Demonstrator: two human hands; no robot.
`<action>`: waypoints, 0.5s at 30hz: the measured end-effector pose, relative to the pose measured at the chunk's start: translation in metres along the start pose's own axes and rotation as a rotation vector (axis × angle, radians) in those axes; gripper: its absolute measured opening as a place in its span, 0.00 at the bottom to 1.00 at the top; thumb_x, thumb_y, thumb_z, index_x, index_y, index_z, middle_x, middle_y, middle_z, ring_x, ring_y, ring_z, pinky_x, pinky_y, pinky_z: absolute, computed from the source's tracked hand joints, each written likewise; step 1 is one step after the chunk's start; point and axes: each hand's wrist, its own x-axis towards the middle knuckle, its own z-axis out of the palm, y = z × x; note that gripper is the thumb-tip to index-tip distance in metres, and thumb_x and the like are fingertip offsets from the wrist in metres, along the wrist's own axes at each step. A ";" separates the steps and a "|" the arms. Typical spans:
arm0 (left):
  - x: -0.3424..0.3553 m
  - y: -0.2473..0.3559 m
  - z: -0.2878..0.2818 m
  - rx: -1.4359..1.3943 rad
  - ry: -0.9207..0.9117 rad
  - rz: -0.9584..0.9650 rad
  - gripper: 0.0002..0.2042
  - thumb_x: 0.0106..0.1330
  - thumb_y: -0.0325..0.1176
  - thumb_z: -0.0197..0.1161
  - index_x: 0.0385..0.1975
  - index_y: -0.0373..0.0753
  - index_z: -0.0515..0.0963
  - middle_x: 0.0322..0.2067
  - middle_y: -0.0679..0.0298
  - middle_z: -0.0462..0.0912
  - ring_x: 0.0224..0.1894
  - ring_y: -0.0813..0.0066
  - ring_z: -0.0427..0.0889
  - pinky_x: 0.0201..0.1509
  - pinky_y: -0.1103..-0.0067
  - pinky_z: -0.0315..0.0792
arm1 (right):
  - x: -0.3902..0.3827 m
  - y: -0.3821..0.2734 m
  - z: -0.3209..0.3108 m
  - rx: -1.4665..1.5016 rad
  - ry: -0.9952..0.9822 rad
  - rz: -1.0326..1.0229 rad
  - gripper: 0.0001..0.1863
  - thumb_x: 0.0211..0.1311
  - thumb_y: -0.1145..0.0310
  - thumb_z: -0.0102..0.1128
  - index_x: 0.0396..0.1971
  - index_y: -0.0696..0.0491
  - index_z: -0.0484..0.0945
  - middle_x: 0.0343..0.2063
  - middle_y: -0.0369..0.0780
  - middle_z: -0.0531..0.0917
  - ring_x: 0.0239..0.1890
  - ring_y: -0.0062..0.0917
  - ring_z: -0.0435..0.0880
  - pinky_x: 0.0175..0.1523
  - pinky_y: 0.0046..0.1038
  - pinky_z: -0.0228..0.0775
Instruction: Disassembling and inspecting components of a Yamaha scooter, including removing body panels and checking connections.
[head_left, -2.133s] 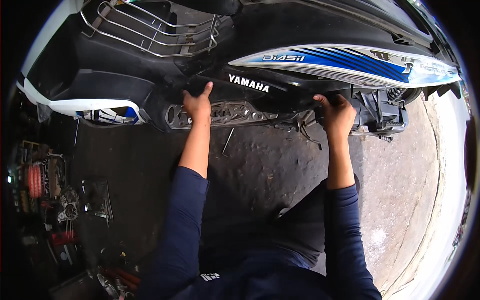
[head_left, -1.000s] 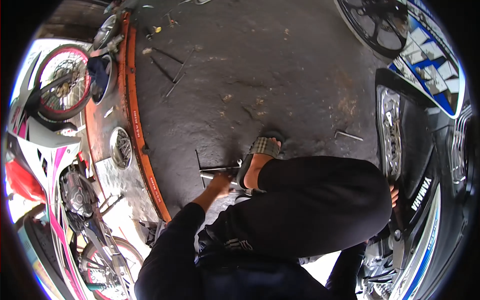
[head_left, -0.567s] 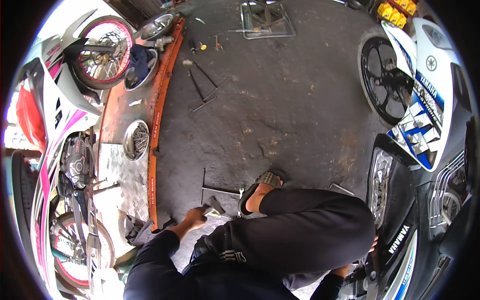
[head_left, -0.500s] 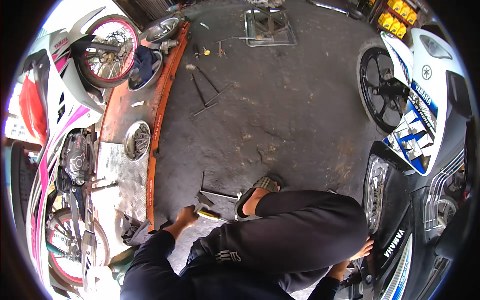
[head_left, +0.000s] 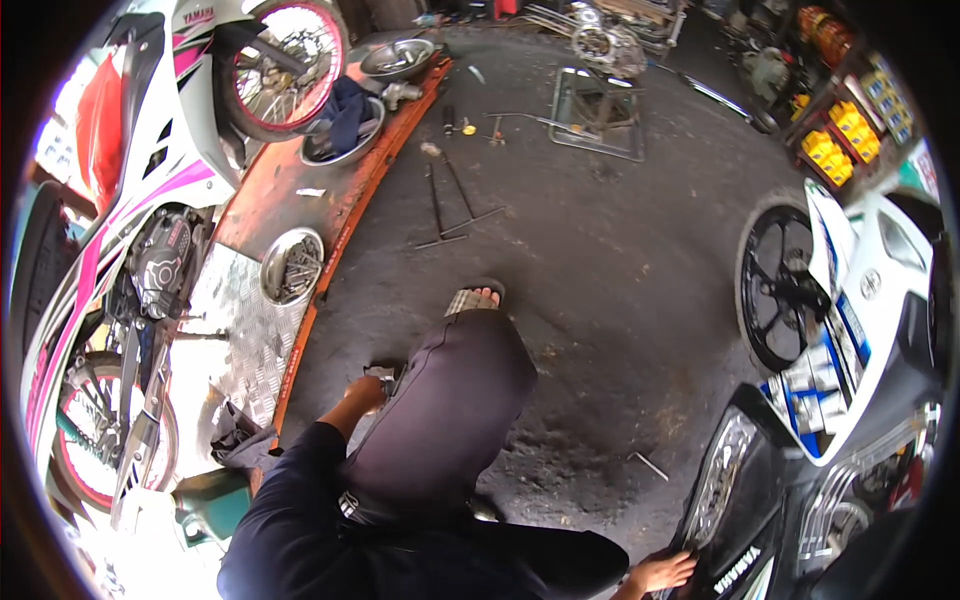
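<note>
My left hand (head_left: 360, 398) is closed around a small metal tool (head_left: 382, 373), partly hidden beside my bent leg (head_left: 445, 400), at lower centre. At lower right, my right hand (head_left: 668, 570) lies on the black side panel of a white-and-blue scooter (head_left: 752, 520), fingers extended, beside its footboard (head_left: 715, 485). Its front wheel (head_left: 770, 280) stands farther forward. A loose metal rod (head_left: 652, 466) lies on the floor near my right hand.
Left, a white-and-pink motorbike (head_left: 90, 290) stands by an orange lift platform (head_left: 260, 210) bearing steel bowls (head_left: 292, 238). T-handle wrenches (head_left: 440, 240) and a metal stand (head_left: 600, 140) lie ahead. Shelves of yellow bottles (head_left: 845, 135) stand back right.
The view has turned from the scooter's side along the floor. My leg has swung to point forward, and my right hand has come out from behind it. My left hand keeps hold of a tool.
</note>
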 end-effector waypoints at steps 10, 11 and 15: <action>0.169 0.013 -0.122 -0.169 -0.009 0.269 0.24 0.59 0.43 0.65 0.53 0.37 0.75 0.49 0.50 0.81 0.55 0.51 0.78 0.59 0.66 0.72 | 0.050 -0.004 -0.067 -0.197 -0.382 -0.344 0.39 0.56 0.41 0.59 0.58 0.59 0.71 0.58 0.54 0.72 0.58 0.44 0.73 0.53 0.51 0.70; 0.176 0.017 -0.149 -0.183 -0.057 0.272 0.24 0.59 0.43 0.65 0.54 0.37 0.75 0.49 0.50 0.81 0.55 0.51 0.78 0.59 0.66 0.72 | 0.050 -0.016 -0.103 -0.209 -0.408 -0.318 0.39 0.56 0.41 0.59 0.58 0.59 0.71 0.58 0.54 0.72 0.58 0.44 0.73 0.53 0.51 0.70; 0.191 0.024 -0.267 -0.258 -0.222 0.227 0.26 0.59 0.45 0.66 0.54 0.37 0.75 0.49 0.51 0.81 0.54 0.53 0.79 0.59 0.66 0.72 | 0.074 -0.096 -0.234 -0.091 -0.723 -0.161 0.37 0.58 0.42 0.57 0.57 0.58 0.72 0.56 0.52 0.73 0.57 0.43 0.74 0.53 0.50 0.70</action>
